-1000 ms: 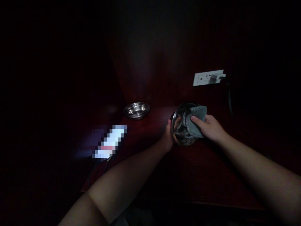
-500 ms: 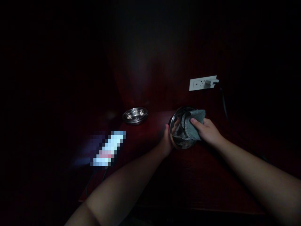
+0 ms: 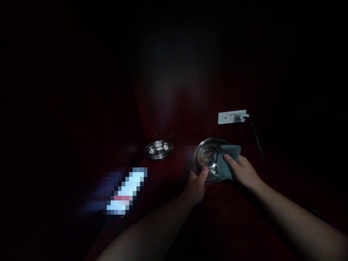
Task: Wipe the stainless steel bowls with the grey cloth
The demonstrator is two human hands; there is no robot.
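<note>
Bowl and cloth in the hands. We saw the bowl (image 3: 206, 154) over the counter (image 3: 181, 161), toward its back edge, its mouth tilted to us; we could not tell whether its base touched the surface. Our left hand (image 3: 197, 186) gripped the near-left rim, thumb inside, fingers hidden beneath. Our right hand (image 3: 246, 174) pinched the folded cloth (image 3: 231, 165), thumb on top, against the bowl's right side; whether its fingers also clasped the rim was hidden. The stack (image 3: 159, 149) stood near the counter's back-left corner, and the lit screen (image 3: 126, 194) lay by the left edge. From its thin, shiny wall we judged the bowl light, stiff and hard to break, though slick if wet. We judged the rim the surest hold, thumb inside and fingers outside. The cloth looked soft and limp, best held by its doubled part.
</note>
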